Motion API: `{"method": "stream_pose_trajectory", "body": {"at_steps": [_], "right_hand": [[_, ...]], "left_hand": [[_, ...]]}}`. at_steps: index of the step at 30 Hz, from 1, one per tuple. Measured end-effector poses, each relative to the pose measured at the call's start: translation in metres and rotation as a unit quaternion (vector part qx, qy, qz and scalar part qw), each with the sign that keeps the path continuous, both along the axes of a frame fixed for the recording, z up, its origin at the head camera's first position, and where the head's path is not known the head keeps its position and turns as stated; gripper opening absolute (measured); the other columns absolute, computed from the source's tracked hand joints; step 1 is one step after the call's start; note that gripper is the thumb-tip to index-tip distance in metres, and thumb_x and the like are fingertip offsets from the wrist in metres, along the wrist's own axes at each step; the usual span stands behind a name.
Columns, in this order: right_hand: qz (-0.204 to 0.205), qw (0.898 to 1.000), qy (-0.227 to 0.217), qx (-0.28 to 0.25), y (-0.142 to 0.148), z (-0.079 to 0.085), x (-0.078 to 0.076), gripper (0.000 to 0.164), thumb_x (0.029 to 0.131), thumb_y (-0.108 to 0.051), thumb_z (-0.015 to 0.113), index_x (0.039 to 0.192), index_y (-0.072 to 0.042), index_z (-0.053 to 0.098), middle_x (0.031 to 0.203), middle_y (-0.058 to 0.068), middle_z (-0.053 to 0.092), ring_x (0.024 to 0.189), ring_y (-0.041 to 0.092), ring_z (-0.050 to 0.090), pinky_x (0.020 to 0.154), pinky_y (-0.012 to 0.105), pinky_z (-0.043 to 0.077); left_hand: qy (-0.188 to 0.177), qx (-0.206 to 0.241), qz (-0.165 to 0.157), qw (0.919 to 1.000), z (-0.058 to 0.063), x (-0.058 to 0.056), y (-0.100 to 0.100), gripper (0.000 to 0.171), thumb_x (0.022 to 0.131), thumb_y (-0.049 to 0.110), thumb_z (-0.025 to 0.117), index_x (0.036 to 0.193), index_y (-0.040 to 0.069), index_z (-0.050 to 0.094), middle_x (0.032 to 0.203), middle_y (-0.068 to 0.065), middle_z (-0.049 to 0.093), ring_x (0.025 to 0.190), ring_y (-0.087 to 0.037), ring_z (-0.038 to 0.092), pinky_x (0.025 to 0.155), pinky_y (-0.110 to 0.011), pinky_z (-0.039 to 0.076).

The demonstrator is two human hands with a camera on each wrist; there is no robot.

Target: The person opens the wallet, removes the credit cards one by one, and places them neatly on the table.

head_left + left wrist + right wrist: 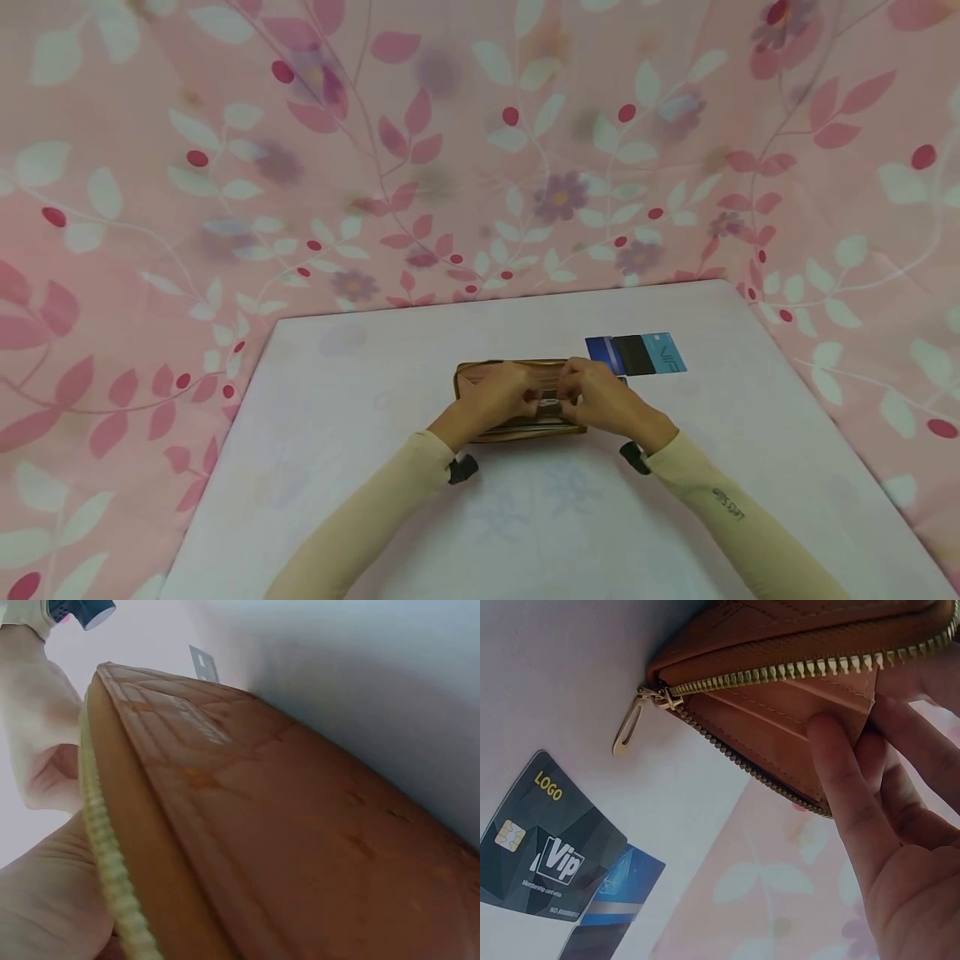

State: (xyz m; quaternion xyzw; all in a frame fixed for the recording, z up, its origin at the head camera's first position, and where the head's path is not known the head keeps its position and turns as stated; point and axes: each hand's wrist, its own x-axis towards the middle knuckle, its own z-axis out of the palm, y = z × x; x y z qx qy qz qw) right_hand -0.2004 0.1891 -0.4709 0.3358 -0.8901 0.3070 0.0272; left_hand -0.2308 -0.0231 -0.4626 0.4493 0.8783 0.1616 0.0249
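Note:
A brown zip-around wallet (517, 433) lies unzipped on the table, its inner compartments facing up. My left hand (495, 392) reaches over its left part, fingers curled into the middle of the opening. From the right comes my right hand (603, 398), its fingers bent inside too, close to the left fingertips. A small pale patch (550, 403) shows between them. In the right wrist view the right hand (900, 892) pinches an inner brown divider beside the card slots. The gold zip pull (628, 727) hangs at the wallet's corner. In the left wrist view the wallet's outer side (300, 817) hides most of the left fingers.
Beyond the wallet to the right, a blue card (602, 355), a black card (634, 356) and a light blue VIP card (666, 353) lie in a row. Floral pink cloth (450, 167) rises behind the white table (360, 400).

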Motion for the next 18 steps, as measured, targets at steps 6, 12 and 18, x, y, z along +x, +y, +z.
{"method": "stream_pose_trajectory", "body": {"at_steps": [6, 12, 18], "right_hand": [[-0.007, 1.0, 0.009, 0.002, 0.004, 0.001, -0.001, 0.013, 0.076, 0.001, 0.075, 0.073, -0.011, 0.073, 0.089, -0.001, 0.058, 0.076, 0.012, 0.057, 0.062, 0.025, 0.049], [-0.01, 1.0, -0.005, 0.002, 0.004, -0.001, -0.002, 0.014, 0.077, 0.0, 0.075, 0.072, -0.013, 0.072, 0.089, -0.002, 0.058, 0.075, 0.01, 0.057, 0.061, 0.024, 0.049], [-0.005, 1.0, -0.001, -0.011, 0.0, -0.002, -0.002, 0.014, 0.075, 0.002, 0.074, 0.071, -0.011, 0.071, 0.087, 0.0, 0.058, 0.075, 0.012, 0.057, 0.06, 0.024, 0.049]], "left_hand": [[0.024, 0.005, 0.007, 0.9997, 0.0, -0.001, -0.003, 0.025, 0.082, 0.008, 0.071, 0.062, 0.018, 0.06, 0.057, 0.011, 0.039, 0.058, -0.003, 0.033, 0.056, -0.017, 0.028], [0.005, 0.042, -0.021, 0.9989, -0.003, 0.003, 0.002, 0.02, 0.088, 0.013, 0.07, 0.069, 0.015, 0.064, 0.06, 0.01, 0.044, 0.057, -0.001, 0.035, 0.055, -0.013, 0.029], [0.035, -0.001, -0.005, 0.9994, -0.001, 0.004, 0.008, 0.028, 0.083, 0.005, 0.068, 0.062, 0.018, 0.056, 0.062, 0.009, 0.036, 0.059, -0.003, 0.032, 0.054, -0.015, 0.024]]}}
